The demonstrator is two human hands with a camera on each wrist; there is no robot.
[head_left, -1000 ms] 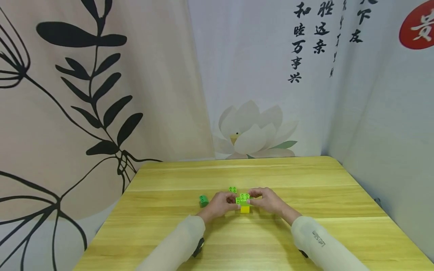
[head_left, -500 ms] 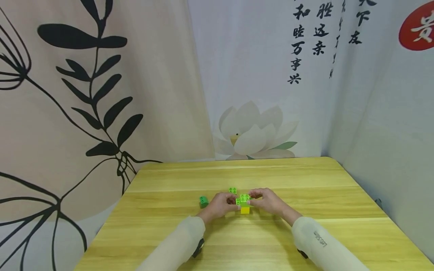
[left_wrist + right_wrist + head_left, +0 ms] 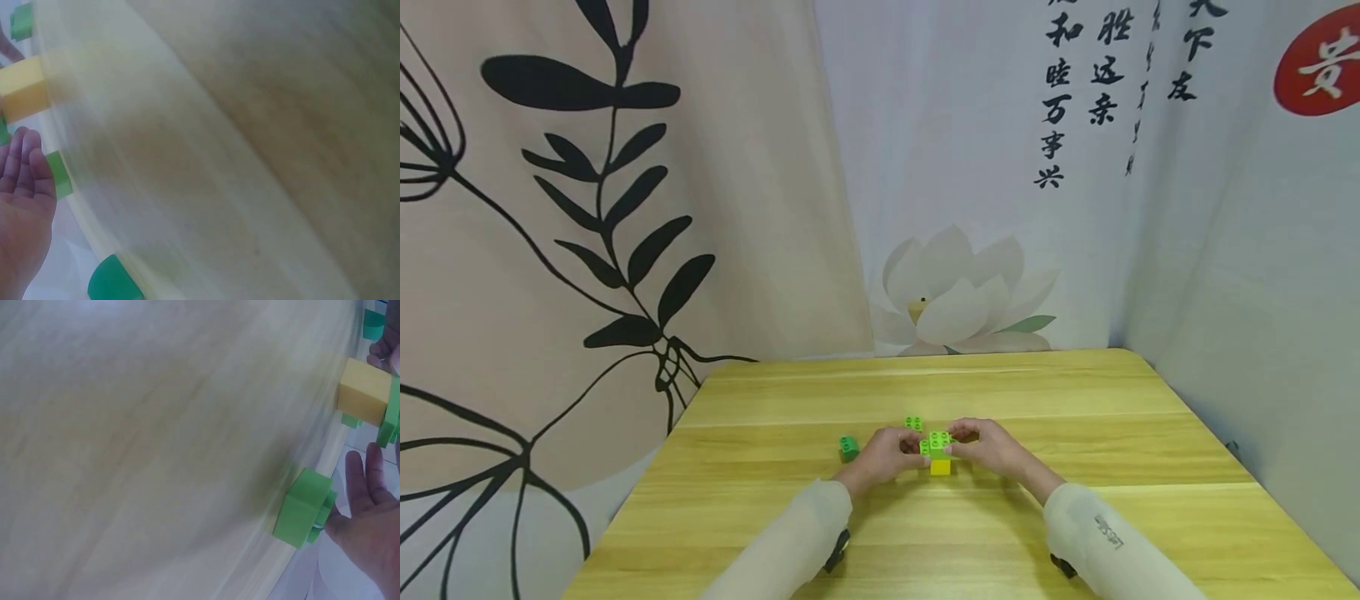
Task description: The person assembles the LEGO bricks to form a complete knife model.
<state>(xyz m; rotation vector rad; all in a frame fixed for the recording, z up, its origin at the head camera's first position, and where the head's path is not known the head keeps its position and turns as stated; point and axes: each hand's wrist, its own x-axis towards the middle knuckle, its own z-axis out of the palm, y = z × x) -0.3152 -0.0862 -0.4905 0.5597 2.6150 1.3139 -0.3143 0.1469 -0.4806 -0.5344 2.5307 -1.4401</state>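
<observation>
A yellow toy brick (image 3: 940, 467) stands on the table with light green toy bricks (image 3: 939, 445) on top of it. From the left, my left hand (image 3: 887, 454) holds the green part with thumb and fingers. My right hand (image 3: 992, 446) pinches the same green part from the right. Fingers partly hide how the green pieces join. In the right wrist view the yellow brick (image 3: 364, 390) sits beside the green layer (image 3: 390, 415), past the fingertips of my right hand (image 3: 372, 531). The left wrist view shows my left hand (image 3: 25, 194) below the yellow brick (image 3: 24, 90).
A dark green brick (image 3: 849, 448) lies on the table (image 3: 775, 500) left of my left hand. Another light green brick (image 3: 913, 423) lies behind that hand. In the right wrist view a green brick (image 3: 303, 509) lies close to my right hand. A curtain (image 3: 775, 208) hangs behind the table.
</observation>
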